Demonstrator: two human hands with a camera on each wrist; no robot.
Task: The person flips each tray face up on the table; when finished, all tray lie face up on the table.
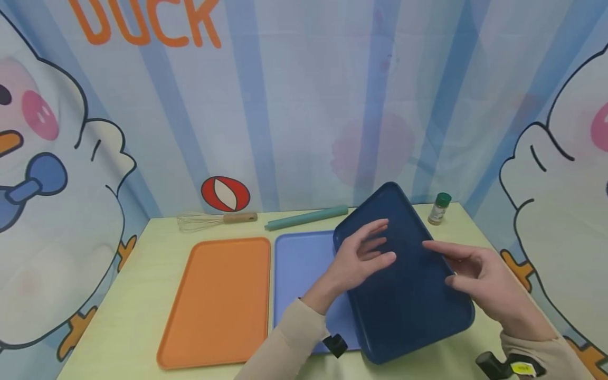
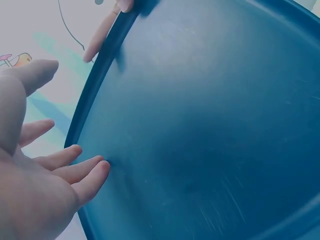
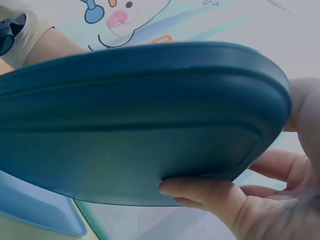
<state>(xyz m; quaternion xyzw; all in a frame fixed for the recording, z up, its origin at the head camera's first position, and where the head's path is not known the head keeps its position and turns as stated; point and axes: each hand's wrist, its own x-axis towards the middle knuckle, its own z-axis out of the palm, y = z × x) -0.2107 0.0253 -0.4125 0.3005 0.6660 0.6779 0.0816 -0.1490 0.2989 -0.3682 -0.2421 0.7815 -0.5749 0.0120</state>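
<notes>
A dark blue tray (image 1: 404,295) is tilted above the table, overlapping the right part of a light blue tray (image 1: 304,264). My right hand (image 1: 494,285) grips its right edge; in the right wrist view, fingers (image 3: 205,192) of this hand lie against one face of the tray. My left hand (image 1: 358,256) is over the dark tray's inner face, fingers spread and loosely bent. In the left wrist view its fingertips (image 2: 102,167) are close to the tray surface; whether they touch it I cannot tell.
An orange tray (image 1: 218,301) lies flat at the left. Along the table's back edge are a whisk (image 1: 218,219) with a wooden handle, a teal rolling pin (image 1: 306,217) and a green-capped spice jar (image 1: 438,210). A printed curtain (image 1: 304,105) hangs behind.
</notes>
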